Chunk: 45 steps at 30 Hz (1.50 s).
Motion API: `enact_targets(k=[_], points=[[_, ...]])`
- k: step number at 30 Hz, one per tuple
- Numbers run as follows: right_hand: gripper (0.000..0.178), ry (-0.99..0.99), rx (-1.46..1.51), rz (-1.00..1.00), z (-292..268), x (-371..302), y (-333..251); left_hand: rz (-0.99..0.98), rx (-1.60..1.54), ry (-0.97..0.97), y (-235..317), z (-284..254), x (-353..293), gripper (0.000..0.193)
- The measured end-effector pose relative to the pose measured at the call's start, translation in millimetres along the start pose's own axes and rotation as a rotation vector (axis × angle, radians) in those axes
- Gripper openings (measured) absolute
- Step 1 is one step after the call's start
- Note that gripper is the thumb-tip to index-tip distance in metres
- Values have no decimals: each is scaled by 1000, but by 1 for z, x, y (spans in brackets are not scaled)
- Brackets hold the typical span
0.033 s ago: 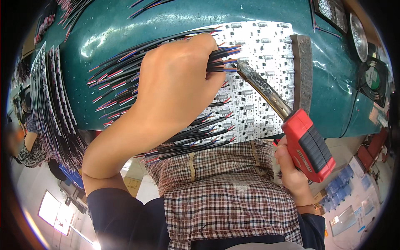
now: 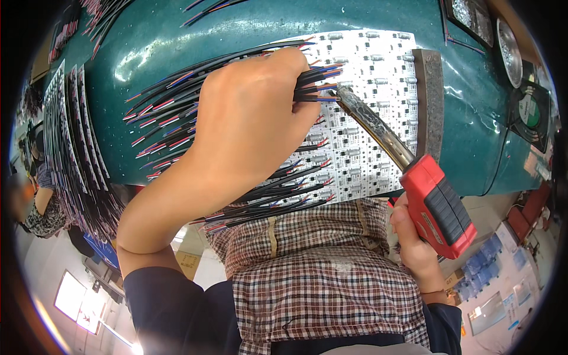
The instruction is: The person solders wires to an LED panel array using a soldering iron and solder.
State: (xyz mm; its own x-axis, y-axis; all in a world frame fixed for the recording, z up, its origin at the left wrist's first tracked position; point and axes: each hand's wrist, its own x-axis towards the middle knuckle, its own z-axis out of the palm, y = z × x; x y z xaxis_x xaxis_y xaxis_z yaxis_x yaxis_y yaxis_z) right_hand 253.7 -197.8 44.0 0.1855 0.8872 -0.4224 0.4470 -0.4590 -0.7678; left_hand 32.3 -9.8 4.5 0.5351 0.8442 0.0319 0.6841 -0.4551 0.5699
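Note:
My left hand (image 2: 254, 112) is closed round a bundle of black cables (image 2: 313, 86). Their blue, orange and dark wire ends stick out past my fingers over a white circuit board panel (image 2: 370, 133). In my right hand (image 2: 417, 251) is a red and black soldering gun (image 2: 438, 204), its long metal barrel slanting up and left. The tip lies at the wire ends; whether they touch, I cannot tell. More black cables (image 2: 296, 189) lie along the panel's left part, their far ends fanning out left under my wrist. Small chips and silvery cylindrical parts cover the panel in rows.
A dark bar (image 2: 429, 112) lies along the panel's right edge on the green table (image 2: 177, 29). Wired boards (image 2: 74, 130) hang in a stack at the left. A small fan (image 2: 529, 115) and a round metal dish (image 2: 509, 53) are at the right. Another person's arm (image 2: 42, 198) shows far left.

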Motion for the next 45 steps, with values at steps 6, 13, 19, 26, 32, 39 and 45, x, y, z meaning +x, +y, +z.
enact_targets(k=[6, 13, 19, 26, 32, 39, 45], points=[[29, 34, -52, -43, -2, -5, -1, 29, 14, 14, 0, 0, 2, 17], [30, -22, -63, -99, -4, -4, 2, 13, -49, 26, -3, 1, 6, 16], [29, -14, -41, -109, 0, -1, 2, 18, -91, 22, -1, 1, 7, 16], [30, -39, -100, -133, -3, -5, 3, 19, -39, 29, -1, 1, 7, 16], [13, -22, -60, -59, -1, -16, 4, 27, -38, 27, -2, 3, 7, 16], [26, 36, 4, -53, 2, -22, 11, 6, -149, -37, -5, -4, 7, 14], [27, 37, 27, -73, 0, -23, 13, 106, 88, 161, -1, -13, 6, 15]])
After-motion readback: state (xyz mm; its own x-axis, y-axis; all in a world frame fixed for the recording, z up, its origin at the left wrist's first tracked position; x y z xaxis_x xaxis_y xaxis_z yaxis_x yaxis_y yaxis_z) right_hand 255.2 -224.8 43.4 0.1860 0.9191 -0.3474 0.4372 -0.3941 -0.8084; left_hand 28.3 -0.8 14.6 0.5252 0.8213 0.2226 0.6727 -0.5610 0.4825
